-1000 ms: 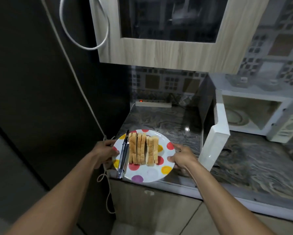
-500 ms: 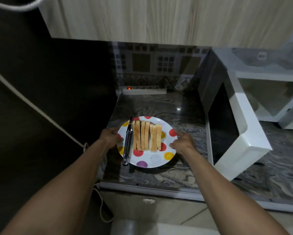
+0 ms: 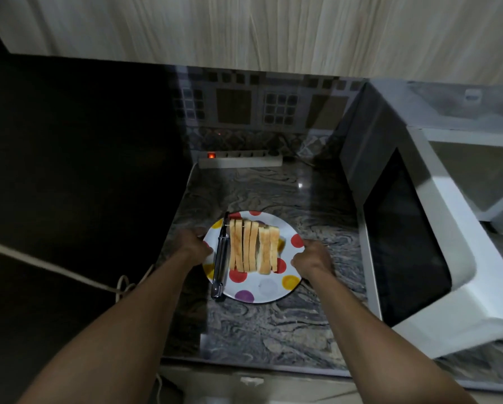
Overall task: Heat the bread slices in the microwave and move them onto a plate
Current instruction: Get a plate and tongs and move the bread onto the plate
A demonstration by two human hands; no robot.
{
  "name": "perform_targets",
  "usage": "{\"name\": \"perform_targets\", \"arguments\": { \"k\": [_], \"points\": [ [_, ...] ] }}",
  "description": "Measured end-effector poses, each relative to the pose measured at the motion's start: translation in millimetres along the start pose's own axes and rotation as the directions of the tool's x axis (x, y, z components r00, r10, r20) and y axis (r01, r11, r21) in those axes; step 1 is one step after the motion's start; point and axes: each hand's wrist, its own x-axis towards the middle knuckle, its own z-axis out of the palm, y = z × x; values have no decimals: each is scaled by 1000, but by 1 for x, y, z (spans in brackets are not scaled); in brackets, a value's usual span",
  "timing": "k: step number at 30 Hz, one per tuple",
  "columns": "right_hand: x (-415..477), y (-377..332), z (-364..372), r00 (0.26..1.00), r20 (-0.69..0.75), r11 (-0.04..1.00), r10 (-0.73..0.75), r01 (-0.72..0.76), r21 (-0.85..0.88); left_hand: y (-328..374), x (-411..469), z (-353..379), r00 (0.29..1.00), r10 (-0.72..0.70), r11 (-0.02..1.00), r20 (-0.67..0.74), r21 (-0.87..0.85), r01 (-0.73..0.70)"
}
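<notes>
Fingers of the left hand [image 3: 193,246] curl over the left rim of the polka-dot plate [image 3: 262,298], and those of the right hand [image 3: 311,258] pinch its right rim, so both hands grip it from opposite sides. On the plate, a row of bread slices [image 3: 253,247] stands on edge, packed side by side, their faces golden brown. Metal tongs [image 3: 220,258] lie closed along the left of the row, touching it, with the handle end poking past the near rim. The plate sits low over the marbled counter [image 3: 273,330], near its left edge; whether it rests there or hangs just above cannot be told. To the right, the white microwave [image 3: 477,287] has its door [image 3: 404,243] swung wide open toward the person. A power strip [image 3: 240,160] with a lit red switch lies against the far tiled wall.

Judging by the browned slices already plated, the task looks close to done. The next move likely calls for settling the plate flat, loosening both grips without tipping the upright slices, then shutting the door.
</notes>
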Motion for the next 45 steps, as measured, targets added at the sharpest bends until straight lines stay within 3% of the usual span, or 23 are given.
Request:
{"name": "perform_targets", "arguments": {
  "k": [11, 18, 25, 28, 31, 34, 36, 41, 45],
  "points": [
    [4, -14, 3, 1000, -12, 997, -14, 13, -82, -21, 44, 8, 999, -1, 999, 37, 52, -1],
    [-36, -28, -23, 996, -47, 975, -71, 60, -214, 15, -7, -14, 991, 74, 958, -115, 284, -38],
    [-110, -57, -69, 969, -125, 940, -212, 167, -297, 74, -62, -22, 943, 302, 937, -141, 226, -266],
    [-145, -65, -89, 913, -197, 893, -357, 272, -358, 105, -83, -16, 879, 465, 883, -108, 133, -451],
    [-169, -64, -112, 783, -337, 806, -522, 325, -494, 140, -105, -2, 777, 628, 778, -43, 65, -625],
    [-187, -57, -137, 644, -473, 748, -601, 245, -617, 174, -127, 18, 627, 779, 625, 29, 44, -779],
    [-193, -48, -152, 609, -527, 750, -593, 181, -636, 193, -139, 33, 536, 840, 537, 84, 15, -844],
    [-190, -18, -179, 771, -494, 804, -402, 39, -593, 232, -167, 67, 357, 916, 357, 181, 31, -933],
    [-186, -4, -195, 832, -436, 832, -344, 55, -552, 255, -183, 86, 318, 885, 311, 339, 77, -947]
  ]
}}
